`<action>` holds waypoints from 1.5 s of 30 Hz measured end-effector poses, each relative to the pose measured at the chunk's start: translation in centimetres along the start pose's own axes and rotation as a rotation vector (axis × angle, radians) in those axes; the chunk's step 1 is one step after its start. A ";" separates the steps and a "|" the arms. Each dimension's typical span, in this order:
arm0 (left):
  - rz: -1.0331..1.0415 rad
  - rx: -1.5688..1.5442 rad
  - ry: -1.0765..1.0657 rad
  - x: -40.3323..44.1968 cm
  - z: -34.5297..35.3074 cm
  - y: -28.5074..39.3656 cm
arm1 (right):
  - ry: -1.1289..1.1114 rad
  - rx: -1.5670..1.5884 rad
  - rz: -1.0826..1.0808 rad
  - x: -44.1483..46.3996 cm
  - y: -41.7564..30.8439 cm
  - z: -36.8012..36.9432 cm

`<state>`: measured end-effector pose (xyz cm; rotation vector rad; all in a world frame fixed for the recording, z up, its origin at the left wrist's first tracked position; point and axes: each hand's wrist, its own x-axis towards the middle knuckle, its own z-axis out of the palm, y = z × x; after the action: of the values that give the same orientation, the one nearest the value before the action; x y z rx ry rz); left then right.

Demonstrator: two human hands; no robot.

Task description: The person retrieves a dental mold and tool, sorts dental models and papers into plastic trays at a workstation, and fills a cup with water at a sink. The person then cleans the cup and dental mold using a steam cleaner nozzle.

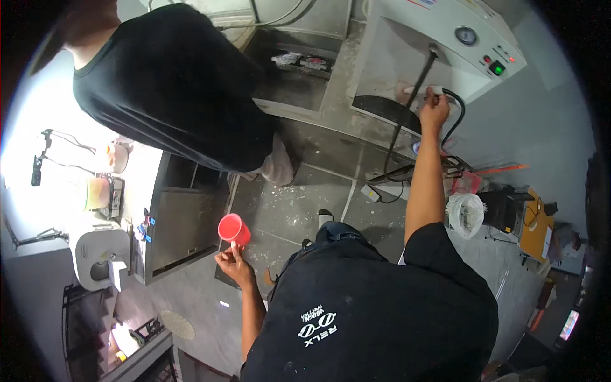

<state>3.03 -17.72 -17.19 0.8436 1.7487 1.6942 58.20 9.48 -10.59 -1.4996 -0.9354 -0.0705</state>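
Note:
My left hand (235,266) grips a red plastic cup (233,227) from below and holds it out over the floor, its round mouth facing up toward the camera. My right arm reaches forward to the white machine at the upper right. There my right hand (434,111) is closed around a white handpiece (435,90) with a black hose (459,111) curving away from its end. A dark upright rod (417,86) runs just left of that hand. The fingers partly cover the handpiece.
A person in black (178,95) stands close at the upper left. The machine's front carries a round gauge (466,35) and a lit green switch (497,68). A lined bin (465,215) stands at right; a grey dispenser-like unit (100,258) sits at left.

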 end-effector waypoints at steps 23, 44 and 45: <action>0.349 -0.296 -0.232 2.2 6.3 14.8 | -0.312 -0.506 -0.288 2.7 6.9 1.8; 0.361 -0.194 0.320 49.7 0.3 8.5 | -0.478 -0.531 0.105 -19.1 -7.0 14.1; 0.357 -0.246 0.265 52.9 1.2 8.8 | -0.562 -0.275 0.180 -17.8 -8.2 23.6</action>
<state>-29.74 23.42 -6.67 0.8892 1.5713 2.2939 30.40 19.68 -18.54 -1.8998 -1.2657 0.3858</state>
